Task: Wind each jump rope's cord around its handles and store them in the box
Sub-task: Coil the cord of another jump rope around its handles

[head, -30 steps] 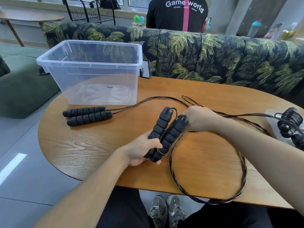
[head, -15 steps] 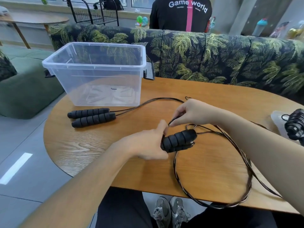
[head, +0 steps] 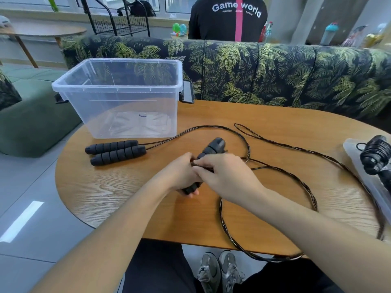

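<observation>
Mid-frame: left hand (head: 179, 176) clamped round handles (head: 208, 150), holding pair together. Right hand (head: 224, 174) pinching cord (head: 275, 172) against them, hands touching. Slack loops lower right, off table (head: 127, 199) edge. My call: keep tension, lay turns side by side, feed slack gradually. Box (head: 118, 96) upper left, nothing inside. Second rope (head: 115, 150) unwound beside box.

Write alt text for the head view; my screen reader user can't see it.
A person's left hand grips a pair of black foam jump-rope handles while the right hand holds the thin dark cord against them, over an oval wooden table. A second pair of black handles lies beside a clear plastic box with no ropes inside.
</observation>
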A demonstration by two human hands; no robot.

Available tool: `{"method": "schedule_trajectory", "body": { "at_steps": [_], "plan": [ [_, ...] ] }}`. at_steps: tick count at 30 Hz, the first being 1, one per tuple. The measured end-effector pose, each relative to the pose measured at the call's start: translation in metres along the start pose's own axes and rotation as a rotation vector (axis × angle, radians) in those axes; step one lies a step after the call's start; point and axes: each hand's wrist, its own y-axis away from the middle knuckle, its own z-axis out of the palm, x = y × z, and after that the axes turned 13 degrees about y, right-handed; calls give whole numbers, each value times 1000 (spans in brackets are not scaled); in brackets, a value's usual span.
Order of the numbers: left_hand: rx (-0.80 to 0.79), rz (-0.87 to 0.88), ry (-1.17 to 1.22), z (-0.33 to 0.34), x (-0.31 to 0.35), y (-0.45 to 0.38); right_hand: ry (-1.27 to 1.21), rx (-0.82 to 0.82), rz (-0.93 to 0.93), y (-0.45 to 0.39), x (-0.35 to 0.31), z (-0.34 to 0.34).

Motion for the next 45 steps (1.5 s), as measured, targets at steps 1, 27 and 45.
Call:
{"method": "schedule_trajectory", "body": {
  "at_steps": [1, 27, 45],
  "plan": [
    [35, 16, 97, -1, -4, -1, -27, -11, -18, 5, 2, 3],
    [-186, 115, 975, 8, -65, 3, -423, -245, -15, 27, 63, 45],
    [-602, 102, 1135, 0, -69, 10, -487, -426, 2, 18, 89, 30]
  ]
}}
